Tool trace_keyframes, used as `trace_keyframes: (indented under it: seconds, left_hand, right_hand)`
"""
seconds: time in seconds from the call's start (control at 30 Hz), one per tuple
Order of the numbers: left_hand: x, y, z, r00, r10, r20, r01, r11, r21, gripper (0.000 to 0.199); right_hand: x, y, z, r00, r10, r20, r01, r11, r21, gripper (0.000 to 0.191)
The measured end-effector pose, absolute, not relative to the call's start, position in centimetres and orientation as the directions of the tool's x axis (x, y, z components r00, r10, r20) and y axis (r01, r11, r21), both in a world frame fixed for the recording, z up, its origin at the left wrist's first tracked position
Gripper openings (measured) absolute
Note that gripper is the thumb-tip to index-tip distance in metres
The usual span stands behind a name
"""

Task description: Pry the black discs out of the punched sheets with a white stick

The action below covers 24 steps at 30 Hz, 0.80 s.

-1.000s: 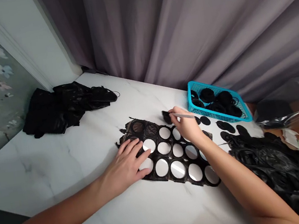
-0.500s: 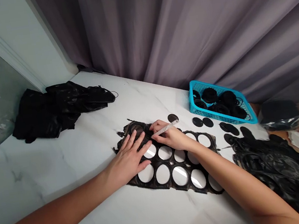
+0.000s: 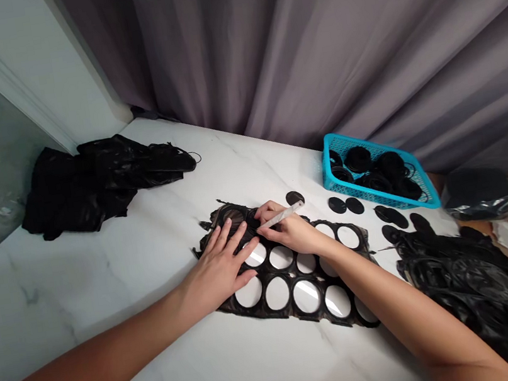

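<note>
No readable text, label, brand, number or sign in view. Any marking on slim pale tool [image 3: 281,216] in right hand [image 3: 287,229] too small to read.
</note>
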<state>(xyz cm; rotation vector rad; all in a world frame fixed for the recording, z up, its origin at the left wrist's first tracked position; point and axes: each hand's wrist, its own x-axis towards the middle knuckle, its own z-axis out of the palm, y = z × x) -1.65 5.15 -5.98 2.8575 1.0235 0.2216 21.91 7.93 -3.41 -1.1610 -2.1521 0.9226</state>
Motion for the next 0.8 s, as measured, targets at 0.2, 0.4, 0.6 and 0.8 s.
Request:
trace_keyframes:
  seconds: [0.2,0.4,0.6,0.8]
  left_hand:
    - [-1.7,5.0,-6.2,0.749,0.649,0.137,0.631,-0.76,0.155,0.058]
    - [-1.7,5.0,-6.3,0.744,0.651,0.149,0.63,-0.758,0.167,0.058]
    - [-2.2,5.4,-5.8,0.757,0.641,0.13,0.612,-0.764,0.203,0.06]
    - [-4.5,6.3,-5.4,0.707,0.695,0.131,0.683,-0.719,0.13,0.062]
  right_hand:
    - [19.2,5.3,-4.1,-0.414,0.887,0.205,0.717,0.456,-0.527,0.011]
    - [21.9,7.4,-4.5,-0.174,0.947,0.271,0.873,0.276,-0.403,0.019]
    - [24.9,11.4,-2.4,-0.032,0.888,0.459,0.866,0.254,-0.432,0.016]
    - [18.3,10.9,-2.7,-0.464,0.832,0.304,0.689,0.555,-0.467,0.02]
